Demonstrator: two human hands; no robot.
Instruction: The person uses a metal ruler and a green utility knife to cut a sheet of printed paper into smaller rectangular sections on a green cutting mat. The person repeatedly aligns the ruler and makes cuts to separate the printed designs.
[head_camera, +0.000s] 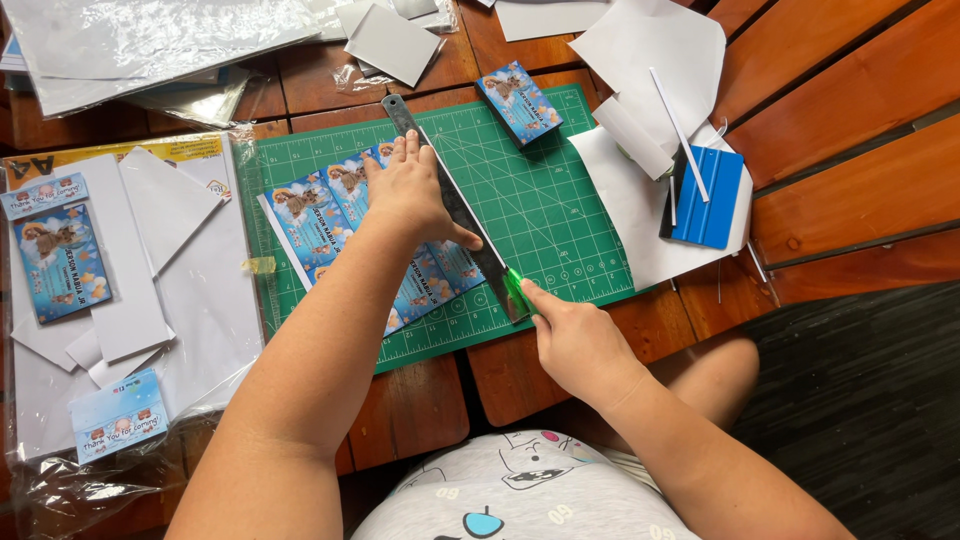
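Long steel ruler (450, 195) runs diagonally, far-left to near-right, across the green cutting mat (560, 200).

Left hand (410, 190) pressed flat on it over the blue printed sheet (330, 215); right hand (575, 340) clamped around the green cutter (516, 290) at its near end. Blue squeegee (708, 195) sits off right.

metal ruler (450, 200) diagonal across printed blue sheet (340, 215) | green cutter (517, 292) at ruler's near end

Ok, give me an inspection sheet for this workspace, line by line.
Surface: wooden slat table with a green cutting mat.
Job's things: metal ruler across a blue printed sheet; green cutter at the ruler's near end.
Clutter: white paper pieces, small card stack, blue squeegee, plastic sleeves.
Grippers: left hand presses the ruler flat; right hand grips the cutter.
Cables: nothing seen.
Surroundings: dark floor.
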